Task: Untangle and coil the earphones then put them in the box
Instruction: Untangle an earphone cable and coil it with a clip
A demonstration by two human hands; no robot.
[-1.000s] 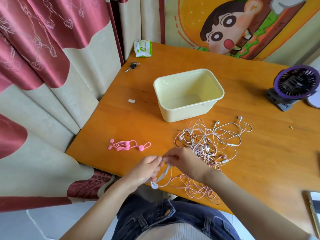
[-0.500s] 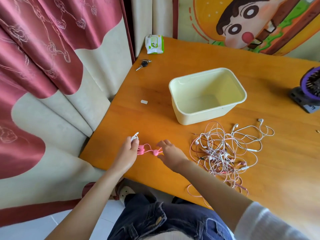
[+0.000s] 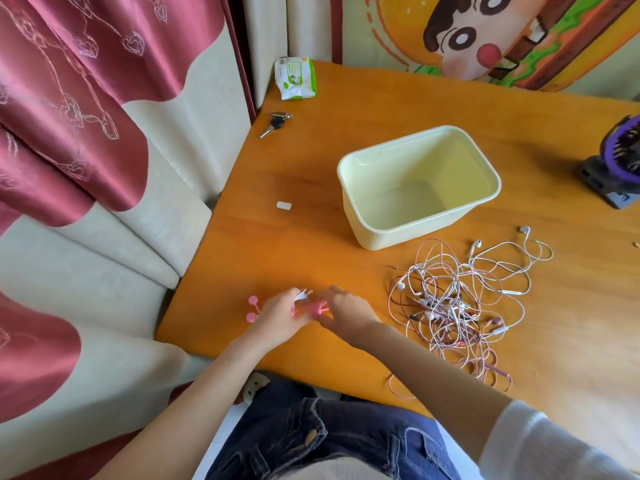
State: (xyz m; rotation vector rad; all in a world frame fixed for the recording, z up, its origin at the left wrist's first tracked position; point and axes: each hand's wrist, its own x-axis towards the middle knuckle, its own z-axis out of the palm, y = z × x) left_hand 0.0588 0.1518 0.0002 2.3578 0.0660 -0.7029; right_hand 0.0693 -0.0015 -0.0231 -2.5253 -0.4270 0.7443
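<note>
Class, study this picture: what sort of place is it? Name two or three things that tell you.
Probably a room in a home, not a workshop: draped red-and-cream curtains, a cartoon-character picture behind the wooden table, and household bits such as keys and a pack of wipes.

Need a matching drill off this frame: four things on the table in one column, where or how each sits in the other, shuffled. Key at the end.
Things
1. box
2. keys
3. earphone tangle
4. coiled white earphones

Places or states
A. gripped in the left hand
B. loose on the table, right of the right hand, which pinches a pink tie
C. empty, open side up, mid-table
D. near the table's far left edge, just this side of the wipes pack

Pairs: 1-C, 2-D, 3-B, 4-A
</note>
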